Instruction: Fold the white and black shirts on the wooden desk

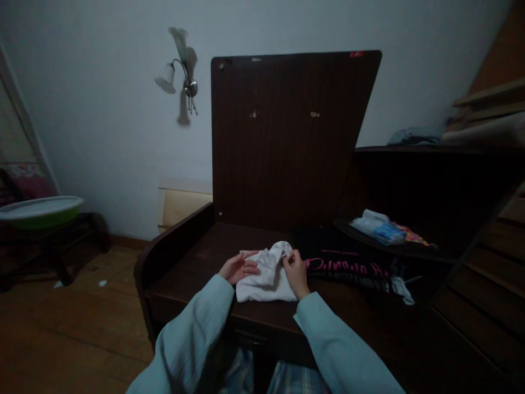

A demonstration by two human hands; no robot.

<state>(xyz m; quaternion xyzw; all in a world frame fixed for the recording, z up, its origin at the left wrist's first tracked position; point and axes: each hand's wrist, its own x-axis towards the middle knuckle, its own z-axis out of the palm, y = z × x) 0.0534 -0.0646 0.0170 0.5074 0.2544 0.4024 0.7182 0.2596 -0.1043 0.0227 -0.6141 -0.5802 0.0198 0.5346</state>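
Observation:
A folded white garment [266,287] lies on the dark wooden desk [192,273] in front of me, with a bunched, raised fold along its top. My left hand [240,267] rests on the garment's left side, fingers stretched out over the fabric. At the right end of the raised fold, my right hand [295,269] is closed in a pinch on the white cloth. What kind of garment it is cannot be made out.
A black cloth with pink lettering [348,266] lies to the right, below a shelf holding plastic packets [379,227]. A tall brown panel [287,137] stands behind the desk. Far left, a green basin [41,213] sits on a low stand.

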